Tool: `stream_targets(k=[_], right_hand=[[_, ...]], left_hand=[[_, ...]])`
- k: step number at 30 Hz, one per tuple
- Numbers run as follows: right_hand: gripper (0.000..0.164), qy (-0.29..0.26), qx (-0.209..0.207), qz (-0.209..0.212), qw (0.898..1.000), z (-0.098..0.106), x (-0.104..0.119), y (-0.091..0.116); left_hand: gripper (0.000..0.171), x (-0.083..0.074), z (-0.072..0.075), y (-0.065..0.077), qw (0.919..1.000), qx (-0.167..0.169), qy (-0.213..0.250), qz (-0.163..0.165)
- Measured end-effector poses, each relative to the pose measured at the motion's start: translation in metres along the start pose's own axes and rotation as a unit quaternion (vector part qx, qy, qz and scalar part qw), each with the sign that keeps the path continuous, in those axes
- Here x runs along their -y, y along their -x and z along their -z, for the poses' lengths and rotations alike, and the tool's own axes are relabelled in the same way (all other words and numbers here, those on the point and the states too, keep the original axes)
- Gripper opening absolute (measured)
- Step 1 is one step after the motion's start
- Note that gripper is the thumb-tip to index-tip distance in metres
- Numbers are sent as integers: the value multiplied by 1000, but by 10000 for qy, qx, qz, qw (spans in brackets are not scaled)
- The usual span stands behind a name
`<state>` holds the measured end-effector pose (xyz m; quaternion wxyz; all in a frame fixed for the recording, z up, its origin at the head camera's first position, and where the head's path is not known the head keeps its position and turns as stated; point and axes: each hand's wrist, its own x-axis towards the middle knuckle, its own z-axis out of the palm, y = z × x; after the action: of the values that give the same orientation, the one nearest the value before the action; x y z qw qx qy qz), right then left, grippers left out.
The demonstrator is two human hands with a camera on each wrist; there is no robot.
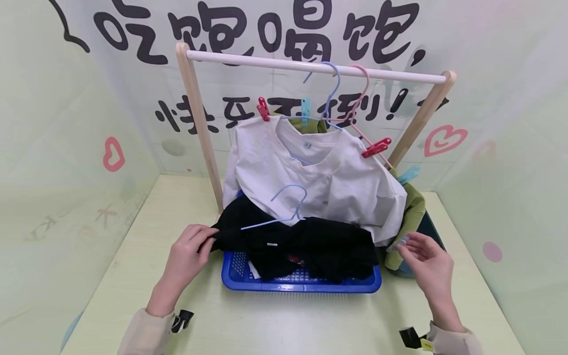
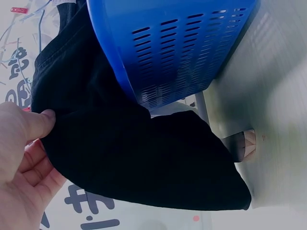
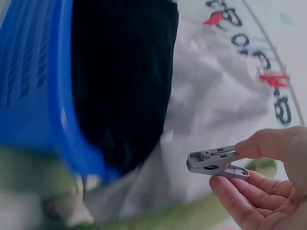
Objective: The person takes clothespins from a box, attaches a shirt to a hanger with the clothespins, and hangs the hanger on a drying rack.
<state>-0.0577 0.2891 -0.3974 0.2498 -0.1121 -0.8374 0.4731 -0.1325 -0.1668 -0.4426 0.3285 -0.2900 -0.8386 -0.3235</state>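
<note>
My left hand [image 1: 190,254] pinches the left edge of a black garment [image 2: 110,143], thumb in front and fingers behind it. The garment lies over a blue basket [image 1: 301,287], and a blue hanger [image 1: 298,202] sticks up out of it. In my right hand [image 1: 429,264] is a grey clothespin [image 3: 216,162], pinched between thumb and fingers to the right of the garment. Behind hangs a white shirt [image 1: 306,182] on a hanger, with red clothespins [image 1: 376,147] at its shoulders.
A wooden rack with a white rail [image 1: 266,60] stands over the basket. Behind the white shirt hangs a green garment [image 1: 414,202] on a pink hanger [image 1: 361,93], with light blue clothespins [image 1: 409,174]. A dark green container [image 1: 432,234] stands at the right, partly hidden. Printed walls enclose the table [image 1: 177,197].
</note>
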Motion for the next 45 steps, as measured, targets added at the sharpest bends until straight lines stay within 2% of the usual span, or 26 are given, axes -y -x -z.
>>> stream_targets(k=[4, 9, 12, 17, 23, 28, 34, 37, 41, 45], right_hand=[[30, -257, 154, 282, 9992, -16, 12, 7], [31, -563, 435, 287, 9971, -36, 24, 18], [32, -861, 625, 426, 9934, -48, 31, 23], [32, -1514, 981, 954, 9790, -69, 44, 28], [33, -1996, 1400, 1488, 9583, -90, 62, 33], [34, -2150, 1605, 1687, 9484, -101, 73, 36], [33, -2210, 1820, 1779, 9415, -113, 84, 39], [34, -2303, 1929, 1957, 9335, -122, 91, 40], [33, -2374, 2141, 2174, 9222, -137, 99, 41], [31, -2354, 2382, 2153, 9173, -150, 108, 44]], left_hand=[[17, -1, 0, 0, 10000, -25, 42, 14], [19, -1, -1, 0, 9999, -37, 71, 61], [18, -1, -1, 0, 9999, -17, 66, 110], [19, -2, 1, 0, 9999, -44, 69, 90], [20, -3, 2, 1, 9998, -45, 107, 147], [23, -3, 2, 1, 9998, -129, 119, 39], [28, -5, 4, 0, 9998, -207, 5, -80], [30, -6, 5, -1, 9996, -232, -84, -155], [28, -7, 6, 0, 9998, -145, -47, -108], [25, -7, 8, 0, 10000, -59, 50, -60]])
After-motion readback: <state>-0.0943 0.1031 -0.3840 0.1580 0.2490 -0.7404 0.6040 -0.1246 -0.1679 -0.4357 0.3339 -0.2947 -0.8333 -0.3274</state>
